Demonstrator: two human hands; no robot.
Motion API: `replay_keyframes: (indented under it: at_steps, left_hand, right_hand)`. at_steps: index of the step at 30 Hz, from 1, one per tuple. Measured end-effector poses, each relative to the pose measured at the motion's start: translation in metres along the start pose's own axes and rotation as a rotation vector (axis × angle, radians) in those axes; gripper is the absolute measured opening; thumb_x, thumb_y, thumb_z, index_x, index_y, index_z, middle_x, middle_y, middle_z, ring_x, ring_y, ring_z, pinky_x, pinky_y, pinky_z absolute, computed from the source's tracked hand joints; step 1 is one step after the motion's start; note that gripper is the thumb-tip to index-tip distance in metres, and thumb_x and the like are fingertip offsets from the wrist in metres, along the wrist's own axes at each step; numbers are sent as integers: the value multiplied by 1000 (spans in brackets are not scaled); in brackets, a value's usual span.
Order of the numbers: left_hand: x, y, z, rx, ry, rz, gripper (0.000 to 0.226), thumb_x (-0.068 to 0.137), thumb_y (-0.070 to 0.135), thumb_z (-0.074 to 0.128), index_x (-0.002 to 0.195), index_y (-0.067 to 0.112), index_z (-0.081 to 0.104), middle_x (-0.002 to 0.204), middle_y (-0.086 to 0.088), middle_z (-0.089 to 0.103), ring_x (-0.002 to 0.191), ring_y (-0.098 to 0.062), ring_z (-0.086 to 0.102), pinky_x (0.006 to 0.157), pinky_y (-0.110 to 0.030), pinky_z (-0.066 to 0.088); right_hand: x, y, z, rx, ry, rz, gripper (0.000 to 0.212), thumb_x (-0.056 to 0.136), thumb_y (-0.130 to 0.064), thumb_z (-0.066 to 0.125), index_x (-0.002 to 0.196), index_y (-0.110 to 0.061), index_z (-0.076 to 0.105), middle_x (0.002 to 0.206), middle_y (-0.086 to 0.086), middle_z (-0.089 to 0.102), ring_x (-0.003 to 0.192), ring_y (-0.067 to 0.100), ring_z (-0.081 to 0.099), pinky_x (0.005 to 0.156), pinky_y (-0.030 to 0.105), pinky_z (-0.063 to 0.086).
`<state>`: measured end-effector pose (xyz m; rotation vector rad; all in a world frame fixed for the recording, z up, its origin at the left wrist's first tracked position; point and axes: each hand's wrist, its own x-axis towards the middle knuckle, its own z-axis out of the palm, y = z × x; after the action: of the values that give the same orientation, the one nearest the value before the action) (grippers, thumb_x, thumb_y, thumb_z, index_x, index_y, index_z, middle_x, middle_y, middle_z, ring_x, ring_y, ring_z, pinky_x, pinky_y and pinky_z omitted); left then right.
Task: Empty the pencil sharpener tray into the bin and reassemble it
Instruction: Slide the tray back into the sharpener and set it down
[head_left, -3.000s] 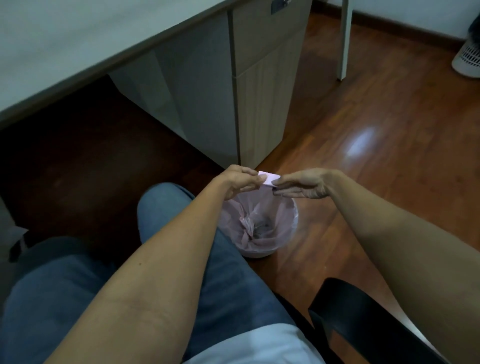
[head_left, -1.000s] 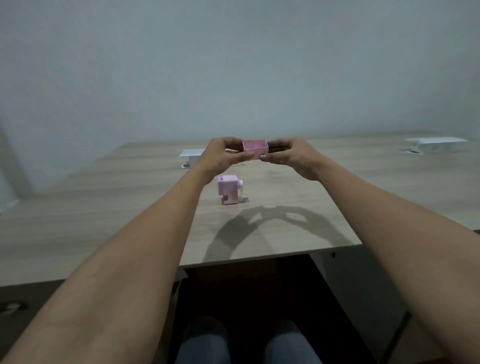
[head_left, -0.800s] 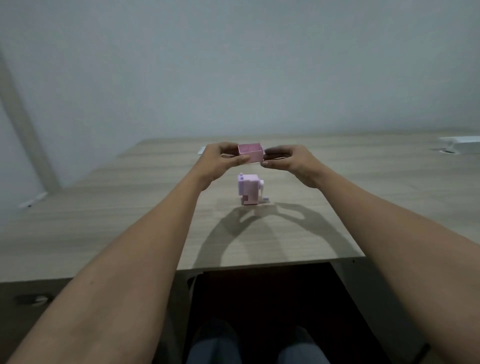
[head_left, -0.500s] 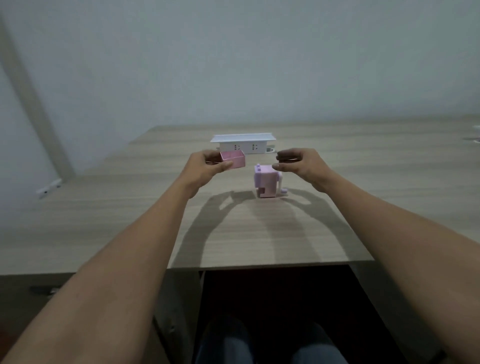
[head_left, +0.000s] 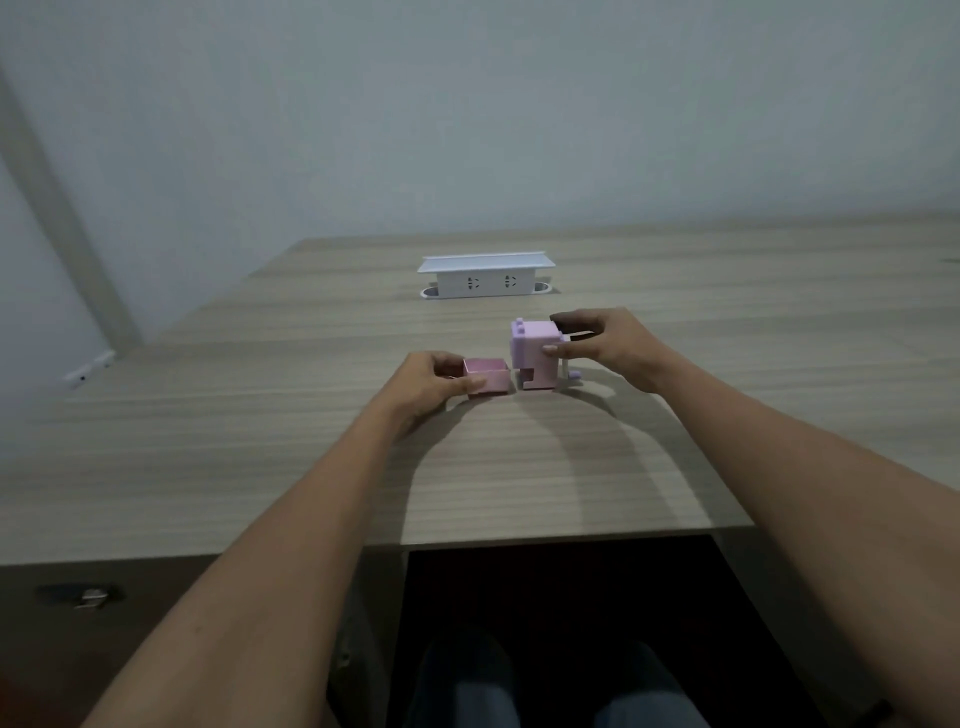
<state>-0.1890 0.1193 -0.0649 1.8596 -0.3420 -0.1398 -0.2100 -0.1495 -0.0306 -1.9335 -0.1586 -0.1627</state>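
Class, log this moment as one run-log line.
stage: refit | left hand: holds tray beside sharpener | right hand: steadies sharpener on desk | tray: not yet in

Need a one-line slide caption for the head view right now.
Left hand holds the tray beside the sharpener, steadied by the right hand.

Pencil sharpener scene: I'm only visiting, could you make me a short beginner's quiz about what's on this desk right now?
1. True or false: the pink tray is already inside the pencil sharpener.
2. Which hand holds the tray? A) left hand B) right hand
3. Fill in: the white object behind the sharpener is a ___.

Key
1. False; the tray sits just to its left, outside the slot.
2. A; the right hand steadies the sharpener on the desk.
3. Socket box, its two outlets facing the person.
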Motion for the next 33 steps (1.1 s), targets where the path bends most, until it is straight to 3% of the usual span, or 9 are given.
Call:
replay_keyframes:
  at_steps: [3, 7, 11, 16, 24, 28, 31, 33]
  left_hand:
    - [3, 0, 5, 7, -7, 11, 36, 83, 10, 78, 117, 0, 71, 98, -9, 76, 72, -4, 71, 66, -12, 55]
    - [7, 0, 9, 0, -15, 14, 38, 83, 12, 79, 118, 2, 71, 104, -14, 76, 79, -12, 69, 68, -13, 57]
    - [10, -1, 13, -25, -20, 23, 39, 82, 12, 79, 119, 3, 71, 105, -14, 76, 87, -17, 70, 72, -18, 56]
    - [14, -5, 17, -53, -15, 22, 45, 82, 11, 79, 125, 3, 68, 111, -17, 75, 95, -22, 70, 85, -30, 56]
    - [14, 0, 29, -48, -21, 59, 49, 84, 14, 78, 129, 2, 64, 118, -13, 74, 110, -29, 70, 98, -35, 56]
    - [15, 7, 42, 10, -58, 67, 46, 84, 12, 77, 127, 0, 65, 117, -12, 74, 102, -22, 71, 77, -14, 57]
    - [15, 13, 45, 9, -68, 59, 46, 85, 12, 76, 128, 1, 64, 118, -11, 72, 99, -21, 70, 69, -9, 55]
    - [13, 16, 46, 3, -85, 56, 49, 85, 12, 76, 131, 6, 62, 120, -7, 71, 100, -20, 70, 72, -11, 56]
  right_hand:
    - [0, 1, 0, 15, -11, -13, 55, 76, -3, 82, 128, -4, 64, 122, 9, 70, 105, 19, 66, 77, 10, 55]
    - [3, 6, -2, 12, -25, -5, 56, 75, -7, 84, 127, -5, 66, 125, 10, 70, 115, 24, 66, 95, 29, 53]
    - [5, 8, -2, 21, -43, -8, 59, 74, -10, 85, 130, -5, 65, 127, 8, 69, 119, 25, 65, 103, 37, 51]
    - [6, 10, -4, 39, -59, -12, 59, 76, -9, 84, 131, -5, 63, 128, 9, 68, 120, 25, 64, 103, 36, 51]
    - [9, 15, -10, 39, -81, -28, 56, 74, -17, 87, 126, -7, 67, 123, 8, 71, 119, 22, 66, 103, 37, 52]
    - [7, 13, -3, 39, -73, -47, 57, 74, -15, 86, 128, -8, 67, 126, 5, 70, 119, 19, 64, 101, 31, 50]
    - [5, 14, 0, 69, -43, -60, 57, 75, -14, 85, 128, -9, 66, 126, 4, 70, 119, 18, 64, 99, 29, 50]
    - [1, 18, -1, 107, -38, -60, 58, 75, -12, 85, 130, -9, 65, 125, 5, 70, 118, 20, 66, 100, 33, 52]
